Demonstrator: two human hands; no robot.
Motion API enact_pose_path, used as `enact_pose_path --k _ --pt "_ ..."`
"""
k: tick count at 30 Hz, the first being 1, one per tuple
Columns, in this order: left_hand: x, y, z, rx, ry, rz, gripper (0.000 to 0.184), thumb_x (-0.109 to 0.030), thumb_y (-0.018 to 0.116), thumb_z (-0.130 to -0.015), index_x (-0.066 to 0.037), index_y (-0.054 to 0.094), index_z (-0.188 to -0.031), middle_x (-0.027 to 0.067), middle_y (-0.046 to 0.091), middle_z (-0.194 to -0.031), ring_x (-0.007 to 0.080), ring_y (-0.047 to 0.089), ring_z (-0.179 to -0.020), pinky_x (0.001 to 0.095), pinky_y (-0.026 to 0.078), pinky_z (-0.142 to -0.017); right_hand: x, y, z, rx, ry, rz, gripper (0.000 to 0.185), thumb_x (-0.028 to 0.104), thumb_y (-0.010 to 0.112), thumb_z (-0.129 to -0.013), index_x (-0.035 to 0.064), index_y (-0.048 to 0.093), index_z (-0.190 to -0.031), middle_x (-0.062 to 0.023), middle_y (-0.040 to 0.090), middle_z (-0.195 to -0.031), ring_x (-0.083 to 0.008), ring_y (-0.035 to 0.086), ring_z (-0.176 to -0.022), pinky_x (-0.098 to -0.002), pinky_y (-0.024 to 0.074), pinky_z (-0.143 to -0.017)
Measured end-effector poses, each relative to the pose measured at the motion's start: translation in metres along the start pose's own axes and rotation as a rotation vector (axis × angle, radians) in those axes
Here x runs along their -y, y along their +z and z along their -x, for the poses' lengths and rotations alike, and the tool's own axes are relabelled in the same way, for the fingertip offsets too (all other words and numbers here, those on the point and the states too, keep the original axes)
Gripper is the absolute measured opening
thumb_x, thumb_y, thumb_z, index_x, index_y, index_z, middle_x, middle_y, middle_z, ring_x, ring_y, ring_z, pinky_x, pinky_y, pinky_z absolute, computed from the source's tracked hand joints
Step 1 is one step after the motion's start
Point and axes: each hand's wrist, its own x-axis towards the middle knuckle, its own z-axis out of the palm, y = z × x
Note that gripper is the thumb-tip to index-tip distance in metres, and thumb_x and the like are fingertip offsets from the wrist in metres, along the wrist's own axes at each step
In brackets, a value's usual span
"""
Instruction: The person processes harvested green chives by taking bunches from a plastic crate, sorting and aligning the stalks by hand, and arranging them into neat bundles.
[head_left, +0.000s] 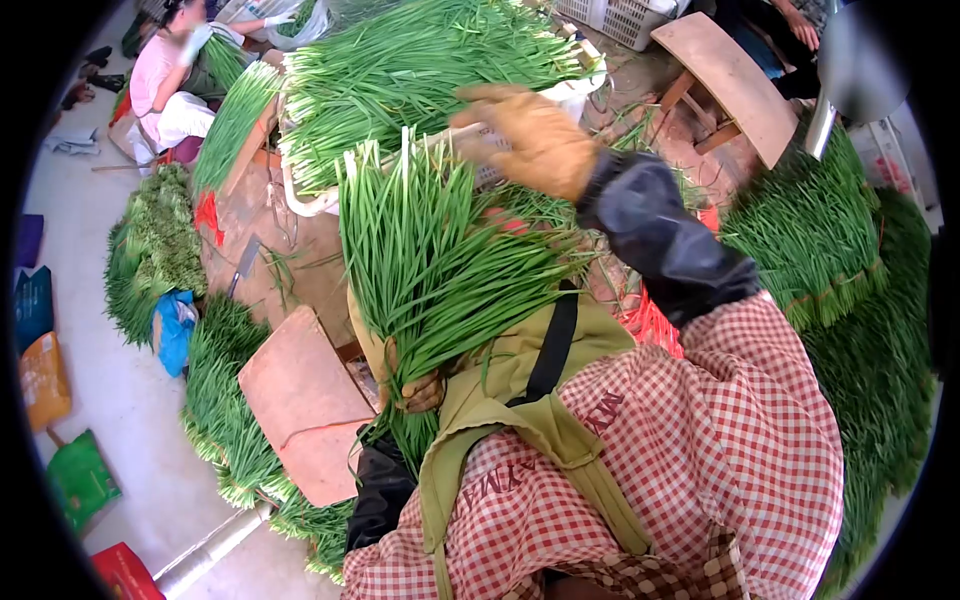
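Note:
My left hand (418, 388), in a brown glove, is closed around the lower part of a thick bunch of garlic chives (430, 250). The bunch leans up from my lap, its pale stem ends pointing at the crate and its green leaves fanning to the right. My right hand (530, 135), in an orange-tan glove, is raised beside the crate with its fingers stretched out and slightly blurred. Nothing shows in it. More garlic chives (410, 70) lie heaped in a white plastic crate (305, 203) just ahead of my hands.
Bundled chives (810, 240) stand at the right and more bundles (235, 390) line the left. A wooden board (305, 400) is by my left arm; another board (730, 85) is at upper right. A knife (247, 260) lies left of the crate. A co-worker (170, 80) sits upper left.

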Motion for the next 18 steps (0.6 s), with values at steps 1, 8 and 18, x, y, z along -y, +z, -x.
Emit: enact_pose_path --k 1,8,18 --pt "0.001 0.001 0.001 0.012 0.002 0.002 0.051 -0.032 0.055 -0.093 0.000 0.039 -0.129 0.0093 0.061 -0.086 0.0139 0.055 -0.055 0.0266 0.047 -0.051 0.007 0.013 -0.013 0.069 0.019 0.082 0.052 0.045 0.059 -0.083 0.0031 0.064 -0.114 -0.0209 0.058 -0.120 -0.0368 0.054 -0.112 -0.0419 0.0418 -0.096" --pt "0.000 -0.004 0.006 0.073 -0.047 0.040 0.053 -0.033 0.055 -0.093 -0.001 0.038 -0.131 0.0097 0.061 -0.088 0.0153 0.056 -0.057 0.0279 0.048 -0.052 -0.010 0.078 0.001 0.516 0.402 -0.386 0.046 0.041 0.059 -0.085 0.0048 0.066 -0.112 -0.0165 0.058 -0.118 -0.0347 0.054 -0.111 -0.0395 0.0420 -0.096" --pt "0.006 -0.005 -0.007 0.147 -0.075 0.134 0.057 -0.024 0.057 -0.092 0.000 0.028 -0.135 0.0091 0.058 -0.078 0.0118 0.050 -0.050 0.0250 0.043 -0.047 -0.029 0.064 0.054 0.223 0.363 -0.039 0.035 0.030 0.053 -0.088 0.0055 0.062 -0.113 -0.0174 0.059 -0.117 -0.0333 0.055 -0.109 -0.0413 0.0430 -0.094"
